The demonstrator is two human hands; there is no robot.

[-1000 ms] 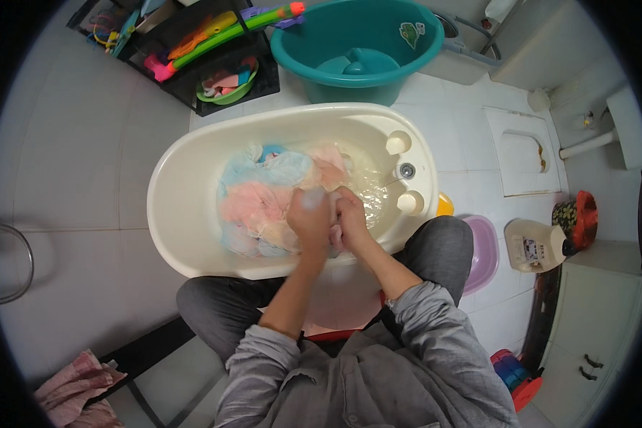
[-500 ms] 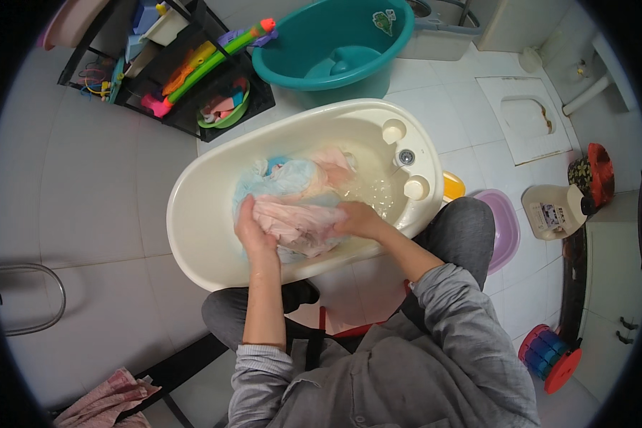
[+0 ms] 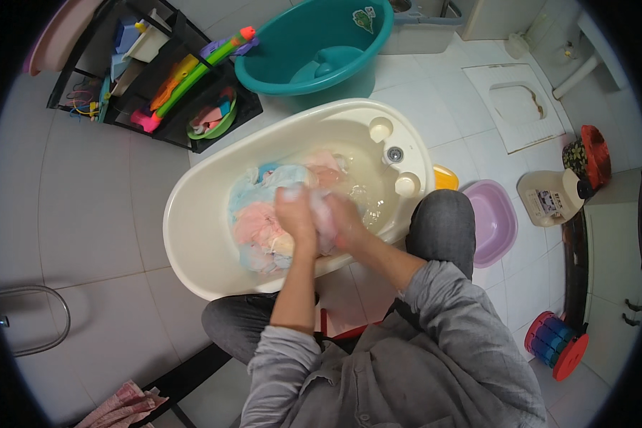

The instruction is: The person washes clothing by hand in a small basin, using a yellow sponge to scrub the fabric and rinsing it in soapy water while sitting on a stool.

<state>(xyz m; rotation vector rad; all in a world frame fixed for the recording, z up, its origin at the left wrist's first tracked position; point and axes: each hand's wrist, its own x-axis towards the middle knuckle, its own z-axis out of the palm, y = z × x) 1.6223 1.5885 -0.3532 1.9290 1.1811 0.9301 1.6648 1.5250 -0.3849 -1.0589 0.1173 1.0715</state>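
Over the cream baby bathtub point(image 3: 196, 239), both hands are brought close together and blurred by motion. Pressed between them is a bunched pink cloth point(image 3: 323, 217), whitened by suds. My left hand point(image 3: 297, 216) closes on it from the left, with foam on its fingertips. Its other side is gripped by my right hand point(image 3: 347, 222), fingers curled and partly hidden. Beneath and left of the hands, wet laundry in pink point(image 3: 255, 223) and pale blue point(image 3: 244, 196) lies heaped in the tub. Shallow bubbly water point(image 3: 371, 203) shows to the right.
Behind the tub stands a large teal basin point(image 3: 303, 87). A black rack point(image 3: 253, 107) with toys is at the far left. To the right are a lilac basin point(image 3: 505, 246), a jug point(image 3: 546, 198) and a squat toilet point(image 3: 503, 103). My knees flank the tub's near side.
The pink cloth was stretched between my separated hands; now it is bunched between them. My left hand has moved right and up toward my right hand, uncovering more of the heap.
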